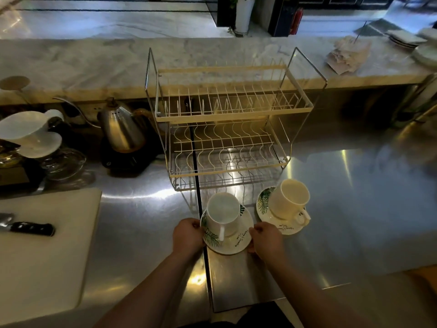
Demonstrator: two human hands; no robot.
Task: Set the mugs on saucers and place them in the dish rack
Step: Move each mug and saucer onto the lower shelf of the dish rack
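Hands pinch opposite rims: my left hand and right hand grasp the near saucer carrying its mug, just before the dish rack. Any tilt while lifting could slide the mug off.

Left hand and right hand both cover the near saucer edges, script on it's too tiny to read, knife far left gets cropped.
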